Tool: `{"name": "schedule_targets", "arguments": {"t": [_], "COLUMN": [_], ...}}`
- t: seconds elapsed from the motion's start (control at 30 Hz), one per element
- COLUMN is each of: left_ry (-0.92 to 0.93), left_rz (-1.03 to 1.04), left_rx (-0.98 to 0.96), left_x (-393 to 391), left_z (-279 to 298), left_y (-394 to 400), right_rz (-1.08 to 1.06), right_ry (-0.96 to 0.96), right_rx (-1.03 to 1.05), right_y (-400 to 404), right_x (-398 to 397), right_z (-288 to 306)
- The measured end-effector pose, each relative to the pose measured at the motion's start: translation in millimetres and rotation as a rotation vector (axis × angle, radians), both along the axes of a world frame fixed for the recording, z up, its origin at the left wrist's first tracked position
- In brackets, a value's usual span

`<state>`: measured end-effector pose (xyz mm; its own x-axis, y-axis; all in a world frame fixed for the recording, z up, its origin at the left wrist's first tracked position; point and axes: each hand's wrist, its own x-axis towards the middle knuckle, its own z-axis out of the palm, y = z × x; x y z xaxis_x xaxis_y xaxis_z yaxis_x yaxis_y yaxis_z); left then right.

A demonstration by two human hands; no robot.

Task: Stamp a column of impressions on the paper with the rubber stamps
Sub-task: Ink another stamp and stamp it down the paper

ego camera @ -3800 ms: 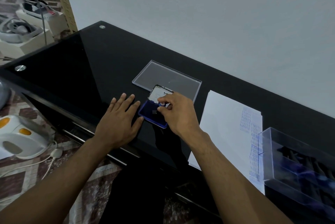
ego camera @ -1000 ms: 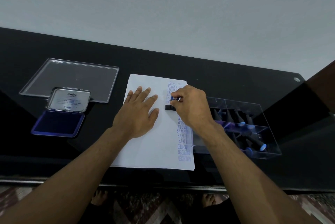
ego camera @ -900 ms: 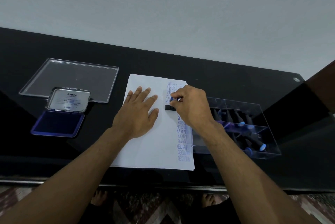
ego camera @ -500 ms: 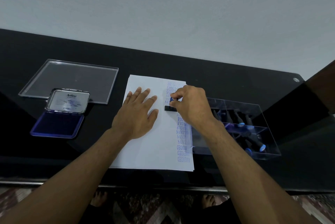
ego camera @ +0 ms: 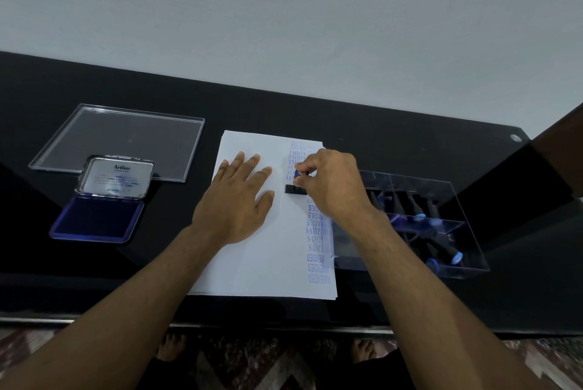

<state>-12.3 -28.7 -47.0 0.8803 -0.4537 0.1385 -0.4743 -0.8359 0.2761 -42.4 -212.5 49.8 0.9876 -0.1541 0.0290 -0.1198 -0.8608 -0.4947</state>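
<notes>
The black surface (ego camera: 394, 153) carries everything, and against the frames of the last second almost nothing on it has moved. The paper (ego camera: 252, 263) lies in the middle, a column of blue impressions (ego camera: 317, 250) running down its right edge. To its left sit a clear lid (ego camera: 126, 137) and, nearer, the open ink pad (ego camera: 94, 219); to its right stands a clear box (ego camera: 441, 200) of spare stamps. The left hand (ego camera: 236, 203) lies flat on the paper, fingers straight and spread, pinning the sheet. The right hand (ego camera: 331, 184) pinches the stamp (ego camera: 295, 189) by its blue knob, fingers curled round it, with the black base down on the paper in a gap partway along the column. About four seconds ago that hand was at the ink pad; for the last second it has held the stamp in the same spot, so this reads as a pressing dwell on a fresh impression. Judging by the printed rows above and below, the column looks nearly filled.
</notes>
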Motion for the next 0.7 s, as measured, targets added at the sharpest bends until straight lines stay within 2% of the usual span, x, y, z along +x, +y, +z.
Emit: {"name": "schedule_targets", "arguments": {"t": [0.7], "left_ry": [0.009], "left_rz": [0.007], "left_rx": [-0.017], "left_x": [-1.2], "left_z": [1.5], "left_y": [0.0], "right_rz": [0.003], "right_ry": [-0.016], "right_rx": [0.003], "right_y": [-0.4], "right_x": [1.4], "right_z": [-2.5]}}
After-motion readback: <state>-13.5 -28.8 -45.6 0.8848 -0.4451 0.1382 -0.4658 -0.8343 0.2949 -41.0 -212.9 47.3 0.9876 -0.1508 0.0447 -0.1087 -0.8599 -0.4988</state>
